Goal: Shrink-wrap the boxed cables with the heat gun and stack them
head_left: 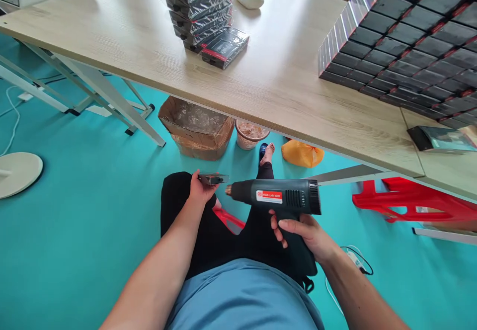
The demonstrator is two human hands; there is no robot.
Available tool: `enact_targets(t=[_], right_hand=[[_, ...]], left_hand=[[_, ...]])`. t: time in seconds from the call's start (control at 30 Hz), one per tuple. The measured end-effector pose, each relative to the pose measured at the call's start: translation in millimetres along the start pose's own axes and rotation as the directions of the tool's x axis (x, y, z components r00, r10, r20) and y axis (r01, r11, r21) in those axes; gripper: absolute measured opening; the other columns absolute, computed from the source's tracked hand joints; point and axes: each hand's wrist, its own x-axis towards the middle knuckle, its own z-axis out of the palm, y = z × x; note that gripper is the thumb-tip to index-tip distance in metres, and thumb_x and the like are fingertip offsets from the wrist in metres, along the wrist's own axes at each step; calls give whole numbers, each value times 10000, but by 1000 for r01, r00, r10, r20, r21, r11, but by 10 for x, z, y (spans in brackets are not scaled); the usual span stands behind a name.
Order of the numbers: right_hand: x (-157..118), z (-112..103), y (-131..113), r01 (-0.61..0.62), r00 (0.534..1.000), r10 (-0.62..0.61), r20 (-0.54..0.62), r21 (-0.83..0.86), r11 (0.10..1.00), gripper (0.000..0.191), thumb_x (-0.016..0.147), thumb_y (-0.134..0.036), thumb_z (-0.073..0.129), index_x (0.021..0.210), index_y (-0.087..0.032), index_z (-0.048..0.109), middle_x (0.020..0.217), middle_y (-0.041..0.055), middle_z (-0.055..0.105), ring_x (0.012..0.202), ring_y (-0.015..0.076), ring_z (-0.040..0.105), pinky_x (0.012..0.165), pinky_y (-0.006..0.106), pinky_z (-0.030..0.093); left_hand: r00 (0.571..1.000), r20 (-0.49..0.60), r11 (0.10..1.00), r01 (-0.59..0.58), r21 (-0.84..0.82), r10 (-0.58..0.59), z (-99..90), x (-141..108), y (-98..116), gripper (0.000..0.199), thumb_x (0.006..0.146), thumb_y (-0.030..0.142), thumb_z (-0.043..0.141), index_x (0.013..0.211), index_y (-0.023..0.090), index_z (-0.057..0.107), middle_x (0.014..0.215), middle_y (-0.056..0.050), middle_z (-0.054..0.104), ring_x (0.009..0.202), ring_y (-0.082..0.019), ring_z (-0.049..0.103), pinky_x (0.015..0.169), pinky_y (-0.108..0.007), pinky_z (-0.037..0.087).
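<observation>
My right hand grips the handle of a dark heat gun with a red and white label. The gun lies level above my lap, its metal nozzle facing left. In front of that nozzle, a small gap away, my left hand holds a flat dark box by its left end and from below. The box is seen nearly edge-on, so its top face barely shows. On the table ahead, a single film-wrapped box lies against a tall stack of similar boxes.
The wooden table spans the view ahead. A large block of black boxes stands at right, near another box. Below the edge are a carton of clear film, a bin, an orange bag and a red stool.
</observation>
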Motion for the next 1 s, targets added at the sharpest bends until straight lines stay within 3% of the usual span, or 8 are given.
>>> enact_targets(t=[0.1, 0.27, 0.4, 0.57, 0.63, 0.73, 0.9, 1.0], right_hand=[[90, 138, 26, 57, 996, -55, 72, -20, 998, 400, 738, -427, 852, 1028, -176, 737, 870, 64, 715, 664, 180, 619, 551, 309, 510], [177, 119, -44, 99, 993, -106, -58, -112, 989, 388, 765, -440, 834, 1033, -182, 724, 839, 49, 703, 665, 173, 604, 563, 306, 512], [128, 82, -88, 66, 994, -56, 96, -99, 993, 406, 744, -440, 847, 1027, -173, 733, 890, 68, 710, 670, 181, 613, 552, 314, 511], [45, -63, -81, 85, 991, -91, -95, -66, 994, 375, 787, -425, 824, 1056, -178, 739, 881, 57, 707, 687, 170, 613, 566, 296, 510], [-8, -147, -93, 1, 999, -3, -40, -53, 999, 400, 779, -416, 834, 1082, -172, 742, 896, 67, 716, 684, 174, 624, 560, 298, 508], [-76, -205, -109, -65, 994, 70, 80, -64, 996, 436, 736, -427, 862, 1063, -162, 748, 883, 74, 719, 669, 183, 630, 551, 306, 505], [-79, -225, -96, 0, 994, -9, -106, -81, 997, 435, 761, -445, 844, 1083, -174, 733, 906, 65, 715, 703, 181, 623, 576, 304, 516], [-82, -239, -68, -56, 998, 54, -14, -111, 992, 452, 747, -455, 851, 1071, -163, 735, 890, 70, 715, 679, 182, 619, 564, 310, 511]], left_hand=[[999, 38, 999, 4, 47, -6, -8, 15, -10, 430, 973, 470, 491, 1131, 105, 653, 903, -177, 737, 840, -323, 733, 673, -428, 614], [999, 48, 1000, 9, 28, -10, -51, 2, -14, 377, 971, 448, 515, 1103, 120, 644, 929, -178, 745, 875, -313, 745, 692, -407, 617], [992, 124, 999, -24, 28, 20, -55, 27, -21, 378, 939, 408, 510, 1074, 95, 673, 952, -194, 752, 917, -335, 747, 784, -465, 618], [986, 166, 999, -31, 36, 24, -24, -7, -13, 415, 847, 271, 498, 1201, 115, 645, 1004, -157, 766, 956, -327, 751, 834, -502, 609], [985, 174, 998, 10, 67, -22, -21, -30, 0, 463, 814, 283, 514, 1218, 96, 642, 1044, -181, 761, 936, -327, 751, 822, -495, 612], [987, 163, 998, -8, 70, -3, -20, -49, 17, 429, 724, 274, 545, 1092, 102, 684, 920, -157, 759, 797, -307, 741, 738, -454, 615], [981, 192, 996, -1, 93, -17, -21, -107, 20, 343, 540, 224, 546, 847, 136, 669, 740, -123, 706, 677, -303, 697, 662, -458, 596], [987, 158, 994, -5, 109, -13, -24, -121, 5, 289, 508, 203, 546, 778, 157, 638, 669, -95, 668, 611, -276, 661, 635, -440, 581]])
